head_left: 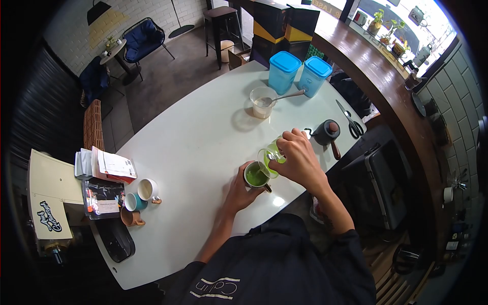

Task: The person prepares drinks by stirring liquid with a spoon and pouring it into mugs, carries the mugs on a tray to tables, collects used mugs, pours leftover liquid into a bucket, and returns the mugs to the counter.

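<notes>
My left hand is wrapped round a cup with green liquid inside, near the table's front edge. My right hand grips a small clear glass vessel, tilted with its rim over the cup. Some green liquid shows in the glass; its exact shape is partly hidden by my fingers. Right of that hand stands a dark lidded pot with a wooden handle. Farther back is a clear plastic tub of pale contents, with a metal spoon resting in it.
Two blue-lidded containers stand at the back of the white table. Black scissors lie at the right edge. Three cups, packets and a black tray occupy the left end.
</notes>
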